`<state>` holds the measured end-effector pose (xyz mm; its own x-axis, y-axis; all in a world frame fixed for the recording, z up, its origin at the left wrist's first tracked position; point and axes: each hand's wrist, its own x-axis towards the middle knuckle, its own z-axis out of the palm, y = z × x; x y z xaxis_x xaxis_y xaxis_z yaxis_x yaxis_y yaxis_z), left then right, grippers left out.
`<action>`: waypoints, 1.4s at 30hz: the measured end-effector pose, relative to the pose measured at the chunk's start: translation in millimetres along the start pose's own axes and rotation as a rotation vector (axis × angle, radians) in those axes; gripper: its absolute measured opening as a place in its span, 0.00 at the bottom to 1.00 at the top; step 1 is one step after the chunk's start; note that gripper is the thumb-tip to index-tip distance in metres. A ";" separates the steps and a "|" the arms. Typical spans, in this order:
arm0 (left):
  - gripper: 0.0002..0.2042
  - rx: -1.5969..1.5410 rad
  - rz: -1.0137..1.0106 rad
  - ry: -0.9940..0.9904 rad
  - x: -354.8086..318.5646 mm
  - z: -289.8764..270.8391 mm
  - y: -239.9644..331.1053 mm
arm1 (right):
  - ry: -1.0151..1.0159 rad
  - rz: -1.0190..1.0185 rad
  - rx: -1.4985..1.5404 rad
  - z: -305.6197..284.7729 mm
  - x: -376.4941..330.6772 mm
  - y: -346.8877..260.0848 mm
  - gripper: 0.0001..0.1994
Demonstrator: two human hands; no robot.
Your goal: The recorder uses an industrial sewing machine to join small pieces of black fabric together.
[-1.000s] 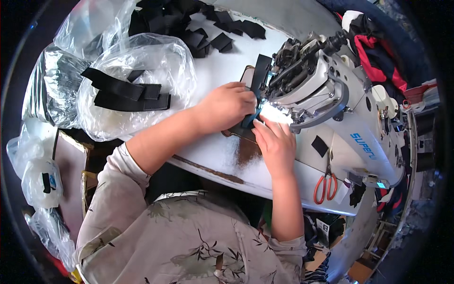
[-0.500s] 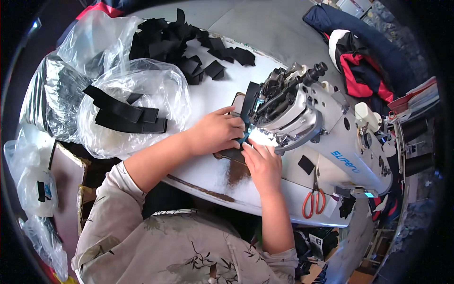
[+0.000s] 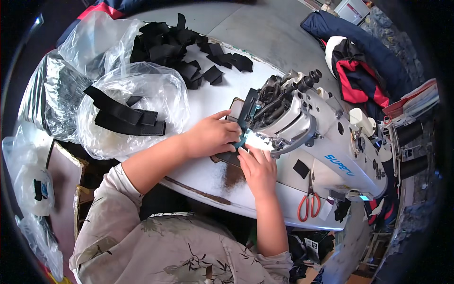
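A white industrial sewing machine point(image 3: 326, 142) stands on a white table point(image 3: 208, 177). My left hand point(image 3: 210, 135) lies flat on a black fabric strip point(image 3: 247, 110) that runs under the needle area, fingers pointing at the lit presser foot. My right hand point(image 3: 257, 168) rests just in front of the needle, fingertips pressing the same dark piece point(image 3: 227, 157) onto the machine bed. The part of the strip beneath both hands is hidden.
Several black fabric pieces point(image 3: 189, 52) are heaped at the table's far side. A clear plastic bag point(image 3: 127, 111) holding black strips sits to the left, beside more bags. Orange-handled scissors point(image 3: 308, 206) hang at the table's front edge. A blue and red garment point(image 3: 354, 57) lies behind the machine.
Both hands stay at the needle. The view has shifted, so the machine and hands sit lower and more central, and the left fingers have slid slightly toward the presser foot.
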<state>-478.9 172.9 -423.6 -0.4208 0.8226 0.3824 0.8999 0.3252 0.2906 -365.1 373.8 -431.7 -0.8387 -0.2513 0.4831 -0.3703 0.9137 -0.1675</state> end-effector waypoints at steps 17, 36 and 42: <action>0.10 0.001 0.054 0.071 1.1 10.4 -10.8 | -0.031 0.058 0.009 -0.9 0.4 2.1 0.15; 0.10 0.043 0.014 0.193 11.8 20.3 -20.4 | -0.018 0.068 0.058 -1.9 -3.2 0.4 0.11; 0.10 0.056 0.009 0.161 11.9 20.5 -22.1 | -0.019 0.072 0.072 -1.8 -2.7 0.0 0.11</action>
<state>-501.5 185.1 -443.4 -0.4220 0.7415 0.5217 0.9066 0.3475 0.2394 -362.1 375.0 -431.5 -0.8714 -0.1927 0.4510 -0.3360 0.9044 -0.2628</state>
